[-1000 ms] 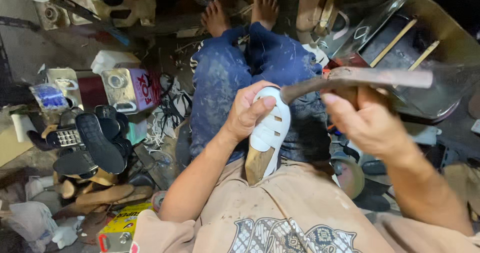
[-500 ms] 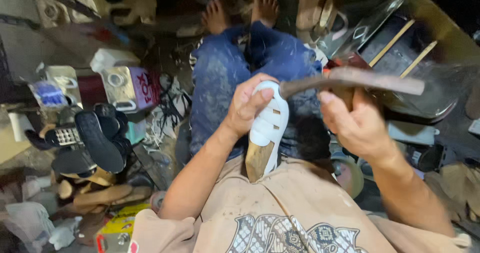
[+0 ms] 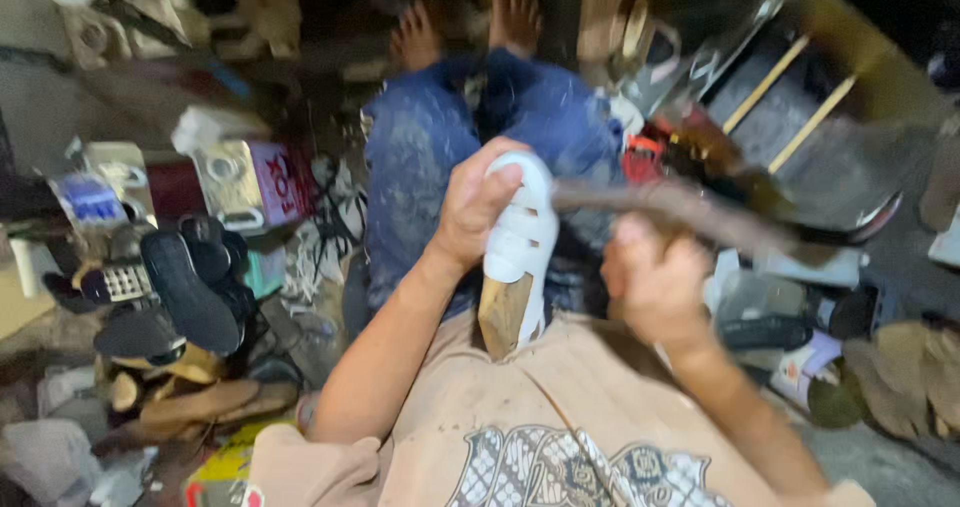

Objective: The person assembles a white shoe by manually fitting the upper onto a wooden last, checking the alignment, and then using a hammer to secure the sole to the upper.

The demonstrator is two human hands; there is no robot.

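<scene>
Only the one head view to go on, looking straight down the person's lap, and honestly this setup makes me a bit nervous. The left hand (image 3: 478, 207) sits just left of centre, clamped round the top of a white strappy shoe (image 3: 518, 257) that stands roughly upright on a tan wooden last or block (image 3: 505, 315), with the thumb lying right over the upper end of the shoe. The right hand (image 3: 650, 282), a bit right of centre, is closed around the handle of a long hammer-like tool (image 3: 700, 215) that stretches off toward the right of the frame; it's smeared with motion blur, so I can't tell exactly what the head looks like or where it is. That blur is my worry: the tool's near end looks to be right beside the shoe's top, and those left fingers are in the same spot, so a slightly off swing could catch the thumb instead of the shoe. The shoe is only steadied by one hand over the blue-trousered knees (image 3: 430, 157), so a glancing hit could twist it off the block or scuff the white upper. Also the floor is packed: black soles (image 3: 185, 287) at middle left, boxes (image 3: 250, 182) above them, a dark case (image 3: 800, 117) at upper right. Anything that slips out of hand vanishes into that pile, I'd guess.
</scene>
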